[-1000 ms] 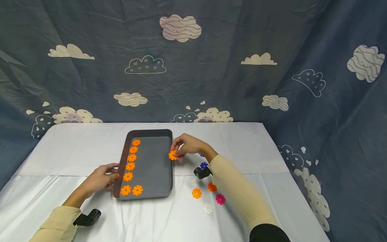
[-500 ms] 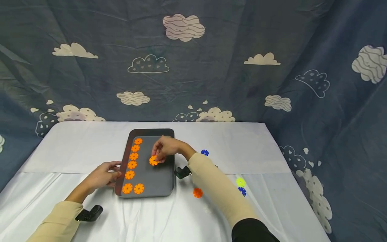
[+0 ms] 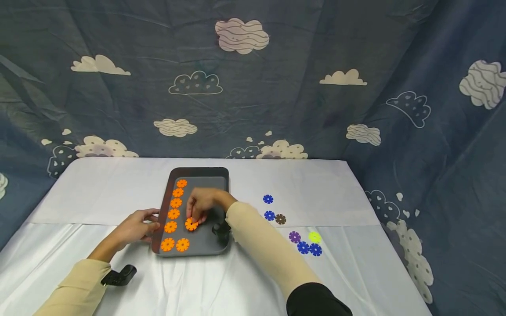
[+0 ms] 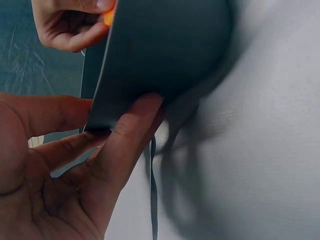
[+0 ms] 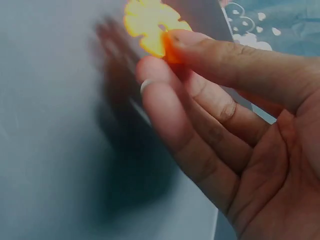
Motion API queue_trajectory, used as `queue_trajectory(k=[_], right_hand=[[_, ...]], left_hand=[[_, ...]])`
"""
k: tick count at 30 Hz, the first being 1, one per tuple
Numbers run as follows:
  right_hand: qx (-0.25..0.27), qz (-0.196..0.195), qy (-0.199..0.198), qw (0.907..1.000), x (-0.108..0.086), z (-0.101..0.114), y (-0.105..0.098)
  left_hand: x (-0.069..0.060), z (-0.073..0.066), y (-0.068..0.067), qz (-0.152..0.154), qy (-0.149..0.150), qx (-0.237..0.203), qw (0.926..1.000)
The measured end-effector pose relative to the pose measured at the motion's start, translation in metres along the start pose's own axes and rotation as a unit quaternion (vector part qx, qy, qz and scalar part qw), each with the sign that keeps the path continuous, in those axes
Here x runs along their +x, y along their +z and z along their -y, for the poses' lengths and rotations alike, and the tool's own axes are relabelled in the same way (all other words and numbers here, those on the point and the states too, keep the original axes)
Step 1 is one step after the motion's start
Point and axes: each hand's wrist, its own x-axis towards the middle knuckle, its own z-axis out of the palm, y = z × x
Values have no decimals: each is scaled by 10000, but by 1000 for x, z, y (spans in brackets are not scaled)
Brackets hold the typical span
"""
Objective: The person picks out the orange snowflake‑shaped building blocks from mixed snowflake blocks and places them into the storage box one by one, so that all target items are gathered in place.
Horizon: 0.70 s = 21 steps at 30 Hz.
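A dark grey baking tray (image 3: 211, 210) lies on the white cloth. My left hand (image 3: 136, 227) pinches its left rim; in the left wrist view the thumb (image 4: 132, 125) presses the outer wall and a finger lies inside. Over the tray my right hand (image 3: 202, 204) holds an orange flower-shaped disc (image 3: 191, 224) between thumb and forefinger. The right wrist view shows that pinched orange disc (image 5: 150, 22) glowing bright above the tray floor. Several like orange discs (image 3: 174, 213) run in a column along the tray's left side. One more orange disc (image 3: 182, 245) lies beside the column's near end.
Right of the tray, several loose discs lie on the cloth: blue discs (image 3: 268, 199), a brown disc (image 3: 280, 219), a purple disc (image 3: 294, 237) and a yellow-green disc (image 3: 315, 237). My right sleeve (image 3: 269, 245) hides part of the cloth. A cloud-printed curtain (image 3: 276, 105) hangs behind.
My right hand has carried the orange disc left from the tray's right rim to near the column, and lower. The left hand keeps its grip on the rim.
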Motion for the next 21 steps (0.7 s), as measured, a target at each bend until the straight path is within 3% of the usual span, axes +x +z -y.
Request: queue_trajectory(k=[12, 21], right_hand=[[116, -128, 407, 9990, 13, -2, 16], [194, -306, 401, 9985, 14, -4, 21]], left_hand=[[0, 0, 1, -16, -20, 0, 10000], [-2, 1, 2, -57, 96, -80, 9999]])
